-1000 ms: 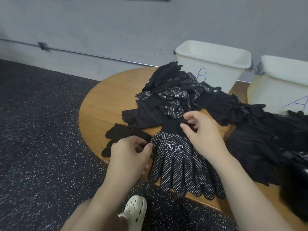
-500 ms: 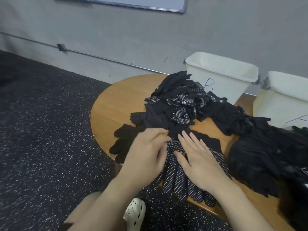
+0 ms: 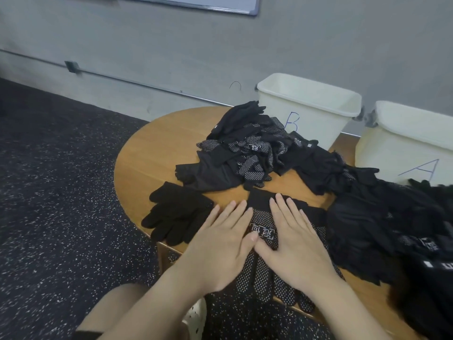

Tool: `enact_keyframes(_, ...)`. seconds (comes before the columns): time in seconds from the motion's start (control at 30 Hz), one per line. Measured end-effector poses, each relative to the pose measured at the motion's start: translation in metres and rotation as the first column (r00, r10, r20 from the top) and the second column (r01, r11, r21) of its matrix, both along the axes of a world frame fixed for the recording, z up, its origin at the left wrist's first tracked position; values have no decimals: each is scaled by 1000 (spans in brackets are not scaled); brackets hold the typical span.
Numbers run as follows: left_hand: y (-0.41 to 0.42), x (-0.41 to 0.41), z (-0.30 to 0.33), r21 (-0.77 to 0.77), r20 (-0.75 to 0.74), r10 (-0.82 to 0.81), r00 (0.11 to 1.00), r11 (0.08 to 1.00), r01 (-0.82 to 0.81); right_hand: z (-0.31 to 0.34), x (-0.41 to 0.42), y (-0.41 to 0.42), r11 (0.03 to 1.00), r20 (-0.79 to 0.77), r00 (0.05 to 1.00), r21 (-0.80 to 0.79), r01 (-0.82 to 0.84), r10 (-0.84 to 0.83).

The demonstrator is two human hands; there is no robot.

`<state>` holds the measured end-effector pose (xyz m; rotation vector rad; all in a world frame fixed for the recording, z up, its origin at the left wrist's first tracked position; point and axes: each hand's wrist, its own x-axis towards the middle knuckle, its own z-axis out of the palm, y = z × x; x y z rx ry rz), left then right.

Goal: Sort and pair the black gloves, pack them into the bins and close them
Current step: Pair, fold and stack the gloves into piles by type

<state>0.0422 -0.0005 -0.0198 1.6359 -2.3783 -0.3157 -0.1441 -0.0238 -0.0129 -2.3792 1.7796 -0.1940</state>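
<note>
A pair of black gloves with white dots [image 3: 263, 271] lies at the near edge of the round wooden table [image 3: 157, 153], fingers hanging over the rim. My left hand [image 3: 220, 246] and my right hand [image 3: 294, 244] press flat on it, fingers straight, thumbs touching. A plain black glove [image 3: 176, 214] lies just left of my left hand. A mixed pile of black gloves [image 3: 245, 153] sits behind, and more black gloves [image 3: 382, 229] are heaped at the right. Two open cream bins stand at the back: bin B [image 3: 308, 106] and bin A [image 3: 407, 143].
The table's edge runs close under my hands, with dark speckled floor [image 3: 61, 204] to the left and below. A grey wall [image 3: 171, 57] with a pipe stands behind the bins. My knee and a white clog [image 3: 196, 317] show under the table edge.
Both hands went from pinching the dotted glove's cuff and side to lying flat on the pair. The view has shifted so the table sits further right.
</note>
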Motion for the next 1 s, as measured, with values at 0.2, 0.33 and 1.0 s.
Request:
enact_keyframes(0.2, 14, 2, 3, 11, 145, 21, 989, 1000, -23, -1, -4, -2, 1000, 30, 1000, 6, -6, 6)
enact_keyframes(0.33, 24, -2, 9, 31, 200, 62, 978, 997, -69, -2, -4, -3, 1000, 51, 999, -1, -10, 10)
enact_keyframes(1.0, -7, 24, 34, -291, -20, 212, 977, 934, -209, 1, 32, -33, 995, 84, 996, -102, -6, 14)
